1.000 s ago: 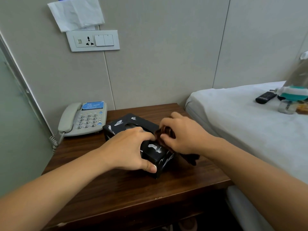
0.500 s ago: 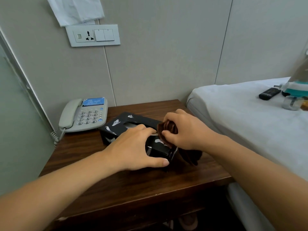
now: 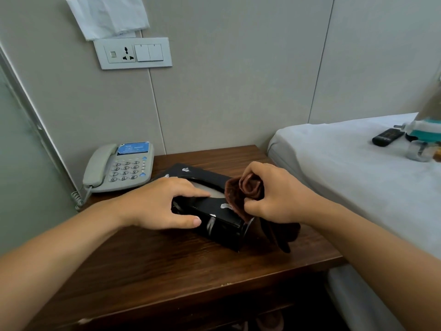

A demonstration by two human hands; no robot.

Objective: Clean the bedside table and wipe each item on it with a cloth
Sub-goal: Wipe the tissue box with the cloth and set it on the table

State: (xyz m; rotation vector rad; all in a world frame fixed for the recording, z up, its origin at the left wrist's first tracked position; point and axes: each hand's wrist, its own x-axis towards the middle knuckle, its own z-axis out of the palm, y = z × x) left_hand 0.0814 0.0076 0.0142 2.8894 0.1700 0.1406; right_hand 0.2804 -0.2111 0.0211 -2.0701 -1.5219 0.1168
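Bed: white sheet, right of the surface; carries a remote and a clear bottle with a teal band, well apart from the work, likely set aside there.
Surface: dark wood bedside top against the wall; bears the telephone and the box; bare wood toward the near edge.
Socket panel: on the wall above the surface; a white tissue or paper hangs just above it.
Telephone: pale grey, far left corner, handset in its cradle; stands clear of the hands, no sign it is being wiped now.
Box: black tissue box with white marks, lying aslant mid-surface; the item in hand for wiping.
Left hand: grip spread over the near end of the box, fingers on its top by the slot, thumb along its side; judged to be steadying it so it does not slide under the cloth.
Right hand: grip closed round the bunched cloth, at the box's right end.
Cloth: dark brown, gathered into a wad for a firm wiping pad; loose tail hangs to the surface behind the box.
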